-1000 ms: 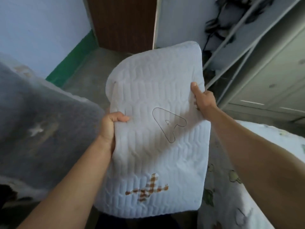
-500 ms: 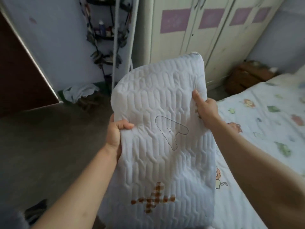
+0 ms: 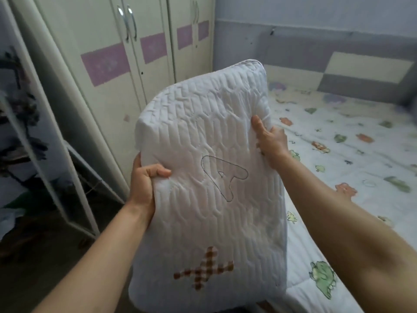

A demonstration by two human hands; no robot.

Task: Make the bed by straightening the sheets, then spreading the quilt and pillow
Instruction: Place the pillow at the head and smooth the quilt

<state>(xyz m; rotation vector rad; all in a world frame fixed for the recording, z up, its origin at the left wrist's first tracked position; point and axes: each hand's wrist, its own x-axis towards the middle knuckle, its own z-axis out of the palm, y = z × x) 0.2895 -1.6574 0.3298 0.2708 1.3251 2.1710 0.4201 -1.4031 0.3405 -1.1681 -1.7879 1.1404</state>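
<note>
- White quilted pillow (image 3: pixel 203 136), stitched with an outlined letter A and a brown checked cross, hangs upright in the air between my two grips.
- My left grip (image 3: pixel 144 184) clasps its left edge, thumb on the face, fingers behind. My right grip (image 3: pixel 270 141) holds the right edge higher up, thumb on the face likewise.
- The bed with white animal-print bedding (image 3: pixel 352 159) lies beyond and to the right of my right grip, and the bedding there looks fairly smooth.
- I judge the step in hand is placing the pillow at the head end, by the grey and cream padded panel (image 3: pixel 361 66) far past my right grip.
- To do it well I should turn it flat, lower both grips evenly and let go together, so it lands square.
- Dragging it could ruffle the bedding.
</note>
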